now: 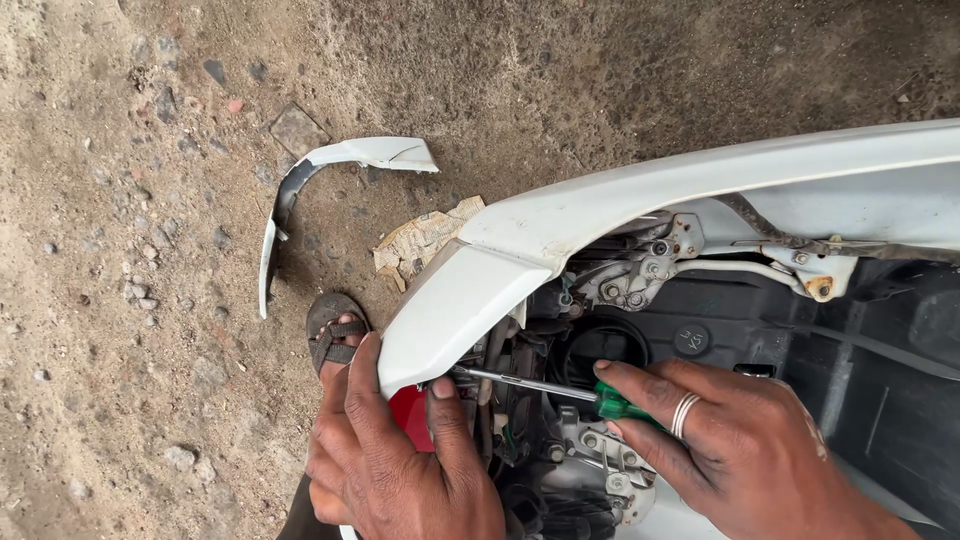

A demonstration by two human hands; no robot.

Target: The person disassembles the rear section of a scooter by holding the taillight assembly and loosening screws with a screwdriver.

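The left hand (400, 470) pinches the white panel (450, 300). The right hand (740, 450) squeezes a green screwdriver (545, 390) pointing to 9 o'clock.

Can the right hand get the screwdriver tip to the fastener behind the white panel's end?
Probably yes: the left hand holds the white panel aside, and the screwdriver in the right hand already runs unobstructed to that spot.

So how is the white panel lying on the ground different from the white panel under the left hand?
The loose panel lies alone on the dirt, untouched; the scooter panel sits on the scooter, with the left hand gripping its tip. The loose panel is thin and curved, with dark edging; the scooter panel is broader. Both are white plastic.
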